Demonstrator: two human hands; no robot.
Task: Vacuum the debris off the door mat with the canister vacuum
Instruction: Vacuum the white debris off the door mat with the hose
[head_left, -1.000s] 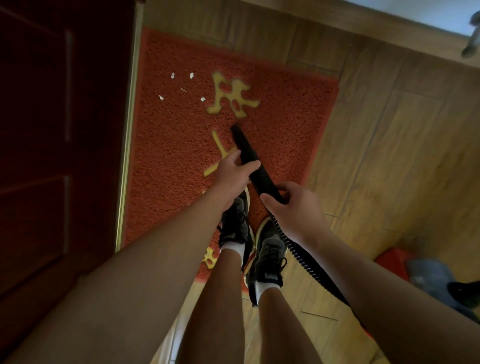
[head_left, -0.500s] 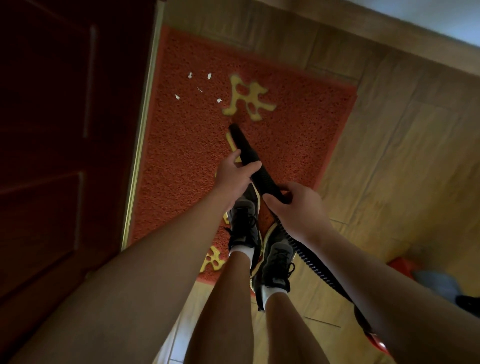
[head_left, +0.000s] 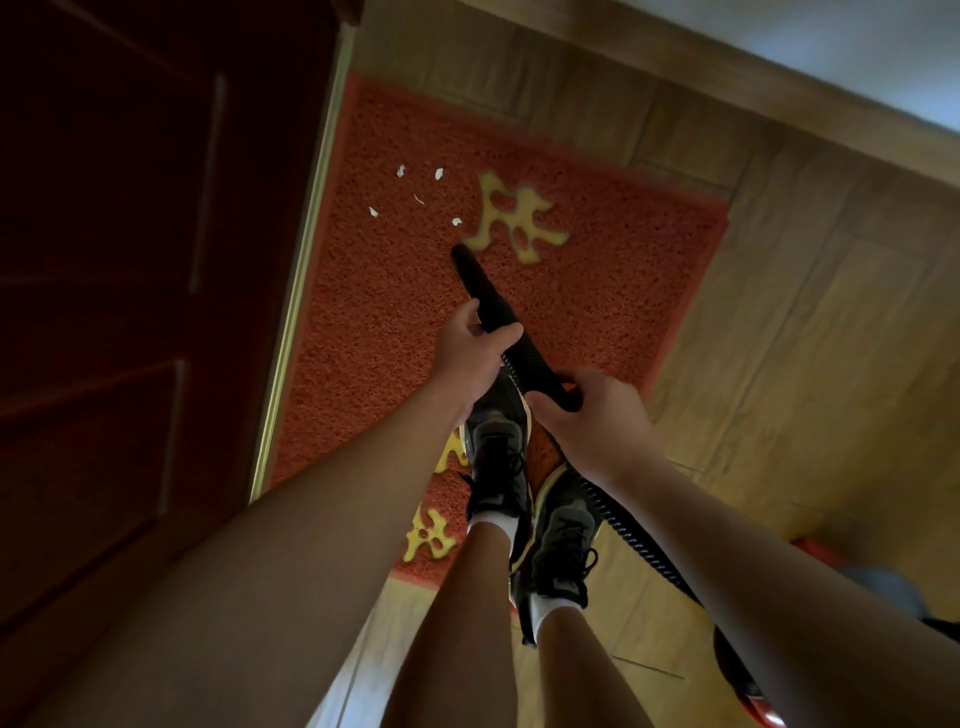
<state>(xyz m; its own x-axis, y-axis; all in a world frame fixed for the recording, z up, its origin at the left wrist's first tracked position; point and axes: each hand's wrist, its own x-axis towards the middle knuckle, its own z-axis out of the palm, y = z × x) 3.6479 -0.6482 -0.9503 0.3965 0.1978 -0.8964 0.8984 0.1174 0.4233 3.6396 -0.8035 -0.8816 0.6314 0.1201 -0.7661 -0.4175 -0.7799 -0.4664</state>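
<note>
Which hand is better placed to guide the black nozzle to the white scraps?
Left. The left hand grips the black vacuum nozzle nearest its tip, just short of the white scraps; the right hand holds farther back.

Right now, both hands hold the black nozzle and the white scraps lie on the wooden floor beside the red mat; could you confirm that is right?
Not quite. The white scraps lie on the red mat itself, not on the wooden floor beside it, as the head view shows. The left hand and right hand do both hold the black nozzle.
</note>
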